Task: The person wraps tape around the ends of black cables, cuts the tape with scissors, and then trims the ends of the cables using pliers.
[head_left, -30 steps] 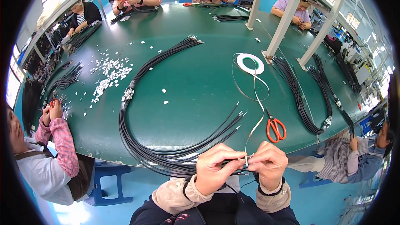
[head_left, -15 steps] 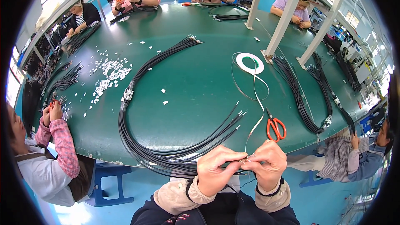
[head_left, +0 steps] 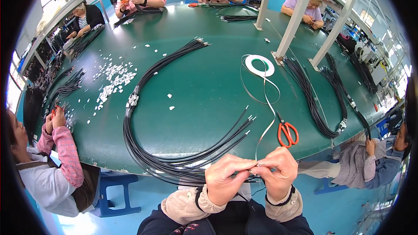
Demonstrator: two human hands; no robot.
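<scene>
Pinching together at the near edge of the green table (head_left: pixel 204 82), the left hand (head_left: pixel 226 178) and right hand (head_left: pixel 278 174) met fingertip to fingertip on a thin white tape (head_left: pixel 266 126) and the black cable bundle (head_left: pixel 174 165). That tape ran far to a white roll (head_left: pixel 259 65); orange scissors (head_left: pixel 286 132) lay just right of it

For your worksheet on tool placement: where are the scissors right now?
The scissors lie on the green table, right of the cable bundle, just beyond the right hand.
</scene>
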